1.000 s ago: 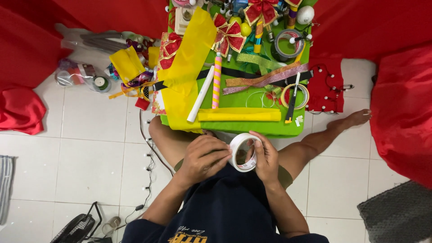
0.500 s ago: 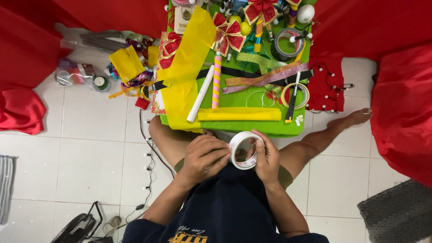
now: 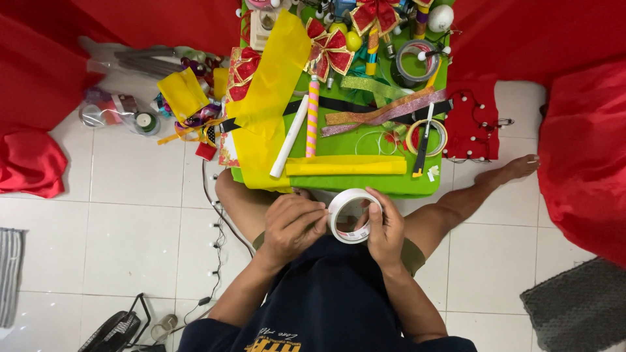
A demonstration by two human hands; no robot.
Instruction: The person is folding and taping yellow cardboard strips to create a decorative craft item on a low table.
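A white roll of tape [image 3: 353, 215] is held upright in front of my lap, just below the edge of the low green table [image 3: 404, 184]. My right hand [image 3: 387, 229] grips the roll from the right side. My left hand [image 3: 293, 222] presses its fingertips against the roll's left rim, thumb and fingers pinched together there. On the table just above lie a folded yellow paper strip [image 3: 345, 167], a white paper tube [image 3: 289, 137] and a pink striped stick [image 3: 312, 115].
The table also carries wide yellow paper [image 3: 268, 91], red bows [image 3: 329, 49], ribbons, tape rings [image 3: 426, 137] and a black-handled cutter [image 3: 422, 143]. Red fabric [image 3: 580, 156] lies right and left. A cable with bulbs [image 3: 215, 221] runs along the tiled floor; a fan [image 3: 120, 329] sits bottom left.
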